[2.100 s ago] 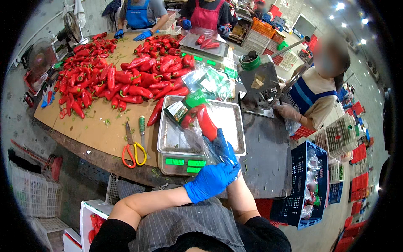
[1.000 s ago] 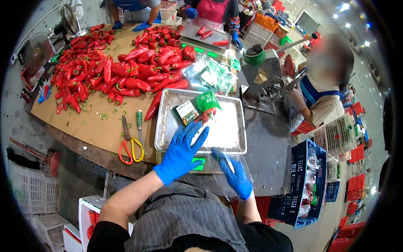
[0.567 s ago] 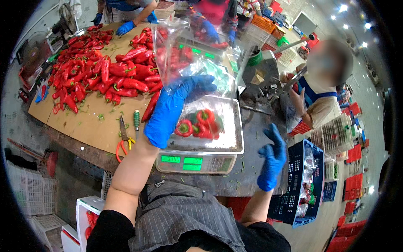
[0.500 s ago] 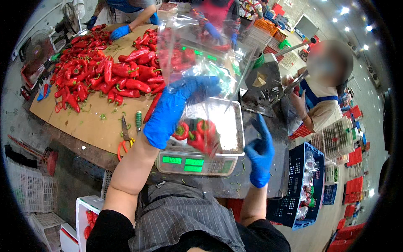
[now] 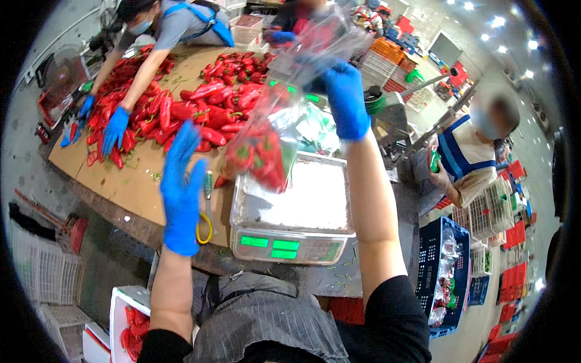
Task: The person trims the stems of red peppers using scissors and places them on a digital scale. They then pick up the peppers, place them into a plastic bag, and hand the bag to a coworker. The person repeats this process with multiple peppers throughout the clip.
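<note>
My right hand (image 5: 348, 100), in a blue glove, is closed around the gathered top of a clear plastic bag (image 5: 287, 112). Several red peppers (image 5: 261, 158) fill its lower part, which hangs tilted above the left side of a digital scale (image 5: 287, 245). Nothing rests on the scale's bright plate (image 5: 305, 196). My left hand (image 5: 181, 193), also gloved in blue, is raised left of the scale, fingers stretched out and holding nothing. Beside it are a green-handled tool (image 5: 207, 183) and a yellow handle loop (image 5: 204, 230), both partly hidden by the hand.
A large heap of red peppers (image 5: 200, 115) covers the cardboard-topped table (image 5: 145, 199). A co-worker (image 5: 193, 24) reaches into it from the far side. At right, another person (image 5: 469, 145) stands by a metal bag-closing device (image 5: 390, 124). A dark blue crate (image 5: 451, 272) holds bagged goods.
The bag has passed from my left hand to my right and been lifted off the scale, swinging left. My left hand has opened and moved left. The far co-worker leans in over the heap.
</note>
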### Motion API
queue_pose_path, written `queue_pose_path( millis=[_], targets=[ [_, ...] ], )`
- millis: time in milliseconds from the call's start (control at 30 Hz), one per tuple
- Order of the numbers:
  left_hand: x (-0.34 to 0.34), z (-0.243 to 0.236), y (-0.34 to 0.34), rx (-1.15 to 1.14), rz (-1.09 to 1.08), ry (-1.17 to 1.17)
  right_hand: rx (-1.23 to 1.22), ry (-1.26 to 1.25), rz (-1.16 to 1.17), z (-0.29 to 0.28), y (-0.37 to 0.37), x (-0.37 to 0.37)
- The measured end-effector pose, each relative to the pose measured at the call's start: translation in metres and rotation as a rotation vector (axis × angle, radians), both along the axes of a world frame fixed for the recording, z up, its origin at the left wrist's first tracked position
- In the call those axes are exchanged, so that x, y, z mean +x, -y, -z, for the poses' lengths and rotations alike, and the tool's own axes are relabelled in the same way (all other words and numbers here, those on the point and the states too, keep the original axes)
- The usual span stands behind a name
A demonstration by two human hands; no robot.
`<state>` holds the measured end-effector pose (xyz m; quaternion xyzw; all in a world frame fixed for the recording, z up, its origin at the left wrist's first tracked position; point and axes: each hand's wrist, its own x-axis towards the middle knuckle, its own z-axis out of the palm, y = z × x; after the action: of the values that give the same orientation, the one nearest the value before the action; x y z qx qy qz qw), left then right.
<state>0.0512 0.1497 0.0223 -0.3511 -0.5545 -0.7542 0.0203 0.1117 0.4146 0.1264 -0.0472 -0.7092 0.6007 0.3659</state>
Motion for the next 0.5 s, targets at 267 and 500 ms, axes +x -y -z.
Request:
queue_pose_path(
  millis=[267, 500],
  targets=[
    [-0.008, 0.101, 0.12, -0.208, -0.285, 0.51, 0.283, -0.1, 0.462, 0.019, -0.15, -0.039],
    [-0.023, 0.171, 0.149, -0.235, -0.247, 0.655, 0.665, -0.086, 0.6, 0.022, -0.086, -0.011]
  ],
)
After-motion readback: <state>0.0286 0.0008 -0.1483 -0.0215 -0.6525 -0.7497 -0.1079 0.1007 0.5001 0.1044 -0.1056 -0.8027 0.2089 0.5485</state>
